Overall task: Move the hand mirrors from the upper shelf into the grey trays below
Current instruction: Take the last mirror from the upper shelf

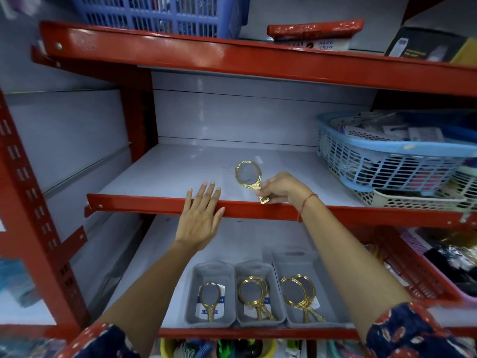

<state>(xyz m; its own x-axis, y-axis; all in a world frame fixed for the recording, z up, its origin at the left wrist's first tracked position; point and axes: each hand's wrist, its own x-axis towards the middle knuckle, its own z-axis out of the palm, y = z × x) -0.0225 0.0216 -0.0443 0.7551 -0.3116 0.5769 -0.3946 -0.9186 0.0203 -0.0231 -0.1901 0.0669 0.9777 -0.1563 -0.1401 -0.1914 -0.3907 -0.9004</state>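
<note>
A gold-framed hand mirror [248,174] is held upright over the front of the white upper shelf [167,174], with my right hand [284,188] gripping its handle just above the red shelf edge. My left hand [202,210] rests flat on that red edge, fingers spread, holding nothing. On the shelf below stand three grey trays side by side. The left tray [192,293] holds one gold mirror [210,298]. In the middle tray [238,273] lie two overlapping mirrors [254,293]. The right tray [322,277] also holds two mirrors [300,293].
Blue and cream mesh baskets [387,164] full of packets fill the right end of the upper shelf. A red post [33,202] rises at the left. A red mesh tray [413,267] sits right of the grey trays. Boxes and a blue basket [160,14] stand on the top shelf.
</note>
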